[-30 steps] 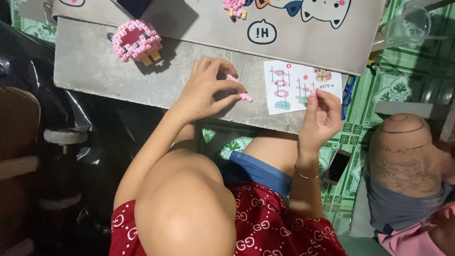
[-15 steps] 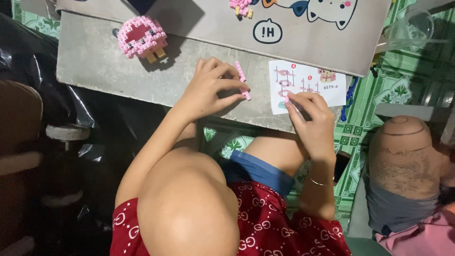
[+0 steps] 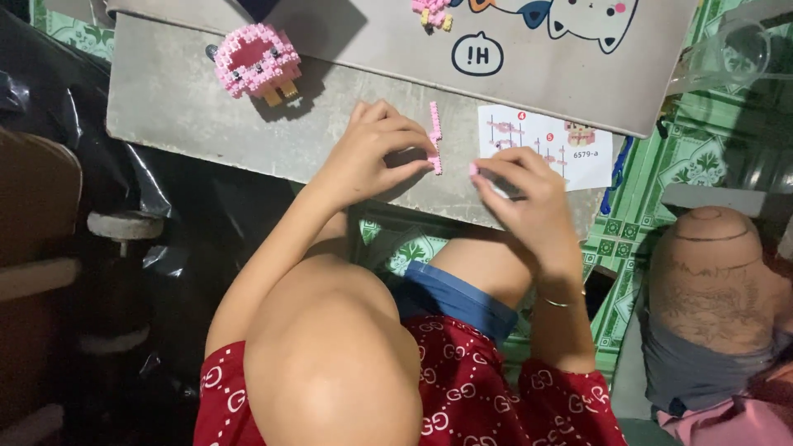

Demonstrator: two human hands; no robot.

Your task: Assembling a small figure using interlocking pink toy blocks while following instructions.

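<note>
My left hand [image 3: 372, 157] pinches the lower end of a thin pink brick strip [image 3: 434, 136], which lies lengthwise on the grey slab [image 3: 182, 116]. My right hand [image 3: 520, 194] is just right of the strip. Its fingertips are closed on a tiny pink brick [image 3: 473, 168], a short gap from the strip's lower end. A white instruction sheet [image 3: 549, 149] lies partly under the right hand.
A finished pink block figure [image 3: 256, 62] stands at the slab's far left. A beige mat with cartoon prints [image 3: 396, 37] carries a small pink and yellow build [image 3: 431, 10]. Another person's tattooed knee [image 3: 710, 281] is at the right, and a clear plastic container [image 3: 735, 49] at the top right.
My right hand has left the instruction sheet and moved left toward the strip with a tiny brick. My left hand has turned the pink strip so it points away from me.
</note>
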